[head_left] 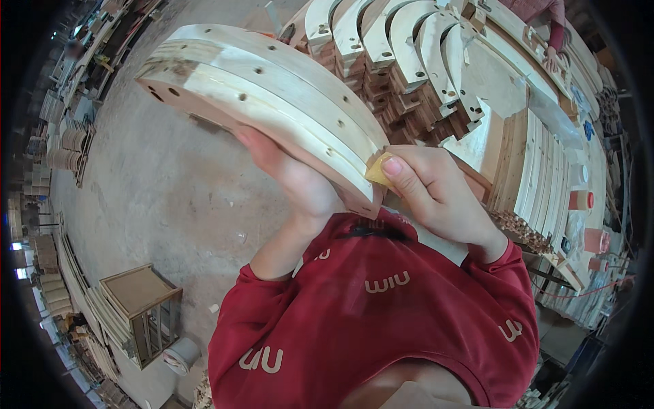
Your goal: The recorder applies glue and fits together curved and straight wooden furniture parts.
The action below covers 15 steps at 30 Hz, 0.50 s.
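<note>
Up in front of my chest is a bundle of curved wooden pieces (300, 95), pale and laid side by side, with round holes along the outer faces. My left hand (289, 167) supports it from below, its fingers partly hidden behind the wood. In my right hand (436, 191), a small folded piece of yellow sandpaper (377, 170) is pinched between thumb and fingers. The sandpaper touches the near right end of the bundle.
Stacked curved wooden parts (409, 48) stand just beyond the bundle. Upright slats (531, 163) are packed on the workbench at right, near a red-and-white container (581, 200). Another person's hand (550, 60) rests on wood at upper right. A wooden frame (139, 293) stands on the floor at left.
</note>
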{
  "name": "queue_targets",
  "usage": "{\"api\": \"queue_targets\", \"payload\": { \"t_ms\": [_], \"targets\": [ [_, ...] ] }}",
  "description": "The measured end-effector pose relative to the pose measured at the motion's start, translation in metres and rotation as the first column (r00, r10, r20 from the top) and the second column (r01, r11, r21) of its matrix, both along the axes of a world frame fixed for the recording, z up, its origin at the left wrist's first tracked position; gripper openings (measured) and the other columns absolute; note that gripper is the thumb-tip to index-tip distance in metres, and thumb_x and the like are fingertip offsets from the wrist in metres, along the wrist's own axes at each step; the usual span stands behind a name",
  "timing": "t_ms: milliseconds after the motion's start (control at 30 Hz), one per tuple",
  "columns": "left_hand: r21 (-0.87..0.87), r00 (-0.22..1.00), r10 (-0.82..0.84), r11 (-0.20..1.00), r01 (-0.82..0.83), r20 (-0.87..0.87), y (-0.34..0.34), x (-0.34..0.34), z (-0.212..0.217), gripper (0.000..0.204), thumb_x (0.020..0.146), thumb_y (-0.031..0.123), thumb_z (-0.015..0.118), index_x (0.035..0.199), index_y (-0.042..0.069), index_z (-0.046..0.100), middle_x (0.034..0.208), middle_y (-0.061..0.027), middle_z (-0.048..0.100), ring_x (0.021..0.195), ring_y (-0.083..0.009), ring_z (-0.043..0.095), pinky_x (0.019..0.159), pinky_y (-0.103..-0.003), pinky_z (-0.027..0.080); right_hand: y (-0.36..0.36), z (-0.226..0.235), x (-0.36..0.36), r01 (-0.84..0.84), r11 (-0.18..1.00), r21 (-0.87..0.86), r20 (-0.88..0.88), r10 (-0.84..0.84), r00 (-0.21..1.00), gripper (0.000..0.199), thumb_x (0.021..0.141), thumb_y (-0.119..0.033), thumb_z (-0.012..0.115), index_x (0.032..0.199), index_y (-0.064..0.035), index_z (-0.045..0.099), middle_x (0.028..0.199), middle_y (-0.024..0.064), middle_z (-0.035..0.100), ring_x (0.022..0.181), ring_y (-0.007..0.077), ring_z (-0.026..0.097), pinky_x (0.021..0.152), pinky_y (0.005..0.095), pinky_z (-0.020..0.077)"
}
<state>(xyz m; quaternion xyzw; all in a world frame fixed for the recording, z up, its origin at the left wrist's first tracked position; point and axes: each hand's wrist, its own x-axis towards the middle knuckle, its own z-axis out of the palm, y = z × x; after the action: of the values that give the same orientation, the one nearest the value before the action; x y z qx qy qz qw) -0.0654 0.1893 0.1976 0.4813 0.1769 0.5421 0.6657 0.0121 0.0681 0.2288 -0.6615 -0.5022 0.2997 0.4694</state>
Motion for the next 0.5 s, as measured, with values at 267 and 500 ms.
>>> {"api": "queue_targets", "payload": {
  "t_ms": [267,500],
  "targets": [
    [0.154,0.971,0.203,0.971,-0.182,-0.128,0.038,-0.016,-0.021,0.058,0.097,0.046,0.015,0.135,0.002,0.021,0.129,-0.0106,0.035,0.117,-0.0175,0.035,0.102,-0.031,0.024,0.0,-0.002,-0.001,-0.048,0.998,-0.036,0.107,0.052,0.993,0.032,0.096,-0.02,0.039,0.076,0.0005,0.054,0.066,0.0116,0.054,0.059,0.0239,0.056,0.057,0.0332,0.0447],
    [-0.189,0.989,0.133,0.975,-0.118,0.071,0.047,-0.016,-0.001,0.07,0.089,0.063,0.012,0.133,0.014,0.035,0.125,-0.0101,0.048,0.111,-0.0269,0.05,0.096,-0.043,0.04,-0.005,-0.018,-0.003,-0.024,0.999,-0.034,0.106,0.027,0.994,0.031,0.095,-0.02,0.041,0.076,0.0005,0.053,0.068,0.0152,0.054,0.065,0.0319,0.055,0.06,0.0366,0.0441]
  ]
}}
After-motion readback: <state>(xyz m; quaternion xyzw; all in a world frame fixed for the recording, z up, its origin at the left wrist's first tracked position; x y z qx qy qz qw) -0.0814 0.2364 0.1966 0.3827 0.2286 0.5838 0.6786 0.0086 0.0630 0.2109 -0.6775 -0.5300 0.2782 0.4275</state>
